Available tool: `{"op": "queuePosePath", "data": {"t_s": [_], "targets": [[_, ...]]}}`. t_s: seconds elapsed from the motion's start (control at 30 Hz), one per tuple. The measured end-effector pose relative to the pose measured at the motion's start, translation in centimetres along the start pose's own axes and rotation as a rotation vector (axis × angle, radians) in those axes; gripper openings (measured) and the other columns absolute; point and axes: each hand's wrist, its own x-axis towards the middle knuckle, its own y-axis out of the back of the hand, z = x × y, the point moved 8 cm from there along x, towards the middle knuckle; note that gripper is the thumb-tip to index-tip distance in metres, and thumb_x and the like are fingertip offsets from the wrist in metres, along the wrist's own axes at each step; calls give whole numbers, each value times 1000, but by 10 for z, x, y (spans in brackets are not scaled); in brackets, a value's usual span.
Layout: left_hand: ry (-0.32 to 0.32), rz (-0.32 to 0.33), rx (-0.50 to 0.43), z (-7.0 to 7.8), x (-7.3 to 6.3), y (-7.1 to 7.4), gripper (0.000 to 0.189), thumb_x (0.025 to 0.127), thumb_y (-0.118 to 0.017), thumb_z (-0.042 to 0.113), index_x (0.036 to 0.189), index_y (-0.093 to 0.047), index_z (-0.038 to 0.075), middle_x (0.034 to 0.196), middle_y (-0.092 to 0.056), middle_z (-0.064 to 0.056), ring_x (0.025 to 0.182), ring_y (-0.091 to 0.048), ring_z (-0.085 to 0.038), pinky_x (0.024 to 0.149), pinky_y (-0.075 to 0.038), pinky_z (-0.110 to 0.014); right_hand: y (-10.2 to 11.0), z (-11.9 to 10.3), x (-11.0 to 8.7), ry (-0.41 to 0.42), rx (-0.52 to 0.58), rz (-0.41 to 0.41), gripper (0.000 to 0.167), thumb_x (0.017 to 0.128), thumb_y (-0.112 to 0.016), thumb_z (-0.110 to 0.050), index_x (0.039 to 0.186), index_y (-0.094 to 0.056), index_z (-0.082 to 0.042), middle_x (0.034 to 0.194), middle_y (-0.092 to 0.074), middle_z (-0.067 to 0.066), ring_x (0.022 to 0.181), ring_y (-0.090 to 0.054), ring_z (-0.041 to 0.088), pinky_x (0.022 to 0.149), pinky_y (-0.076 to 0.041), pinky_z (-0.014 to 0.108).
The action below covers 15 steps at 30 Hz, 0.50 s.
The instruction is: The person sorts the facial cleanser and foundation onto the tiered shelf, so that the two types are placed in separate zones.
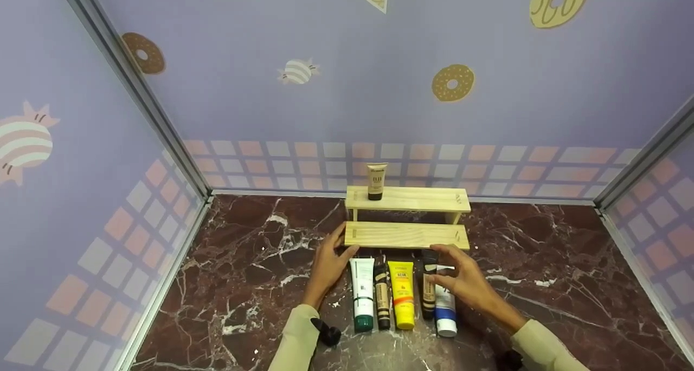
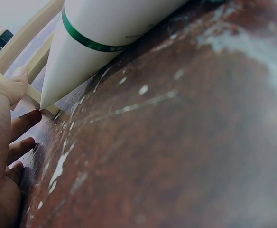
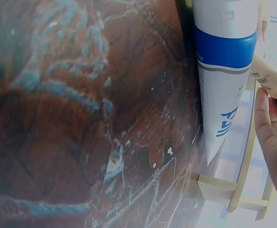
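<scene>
Shelved: one beige tube (image 1: 376, 185), upright at left on the far tier (image 1: 417, 199) of a wooden stand (image 1: 406, 234). In hand: dark-and-beige tube (image 1: 428, 294), right hand (image 1: 468, 282) grip clamped on its far end; whether lifted, cannot tell. On counter (image 1: 255, 317), left to right: white-and-green tube (image 1: 362, 289), slim dark tube (image 1: 383, 296), yellow tube (image 1: 402, 292), white-and-blue tube (image 1: 445, 312). Left hand (image 1: 328, 261): fingers apart, at stand's left end. Progress, judged: early; five unshelved.
</scene>
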Motion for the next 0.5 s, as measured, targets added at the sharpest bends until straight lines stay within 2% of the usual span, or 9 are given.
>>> {"op": "queuePosePath", "data": {"t_s": [0.1, 0.23, 0.3, 0.5], "targets": [[-3, 4, -1, 0, 0, 0, 76, 103, -81, 37, 165, -50, 6, 149, -64, -28, 136, -67, -41, 127, -34, -68, 1, -2, 0, 19, 2, 6, 63, 87, -86, 11, 144, -58, 13, 136, -64, 32, 118, -73, 30, 96, -66, 33], [3, -1, -13, -1, 1, 0, 76, 103, -80, 37, 165, -50, 5, 155, -58, -29, 134, -68, -40, 124, -41, -65, 3, -4, 0, 27, -8, 18, 58, 88, -86, 10, 141, -62, 11, 130, -70, 29, 112, -74, 18, 93, -65, 29], [6, -6, -23, -1, 1, -1, 76, 103, -80, 36, 166, -49, 5, 157, -55, -30, 135, -68, -39, 122, -45, -63, 3, -4, 0, 24, 2, 13, 56, 88, -85, 11, 139, -63, 11, 128, -71, 29, 111, -74, 16, 93, -65, 28], [7, -10, -27, -2, 1, -1, 76, 103, -80, 35, 166, -49, 5, 159, -54, -30, 135, -68, -38, 123, -43, -63, 3, -6, 0, 36, 22, -5, 51, 88, -84, 12, 135, -64, 13, 121, -73, 31, 106, -76, 18, 91, -65, 27]]}}
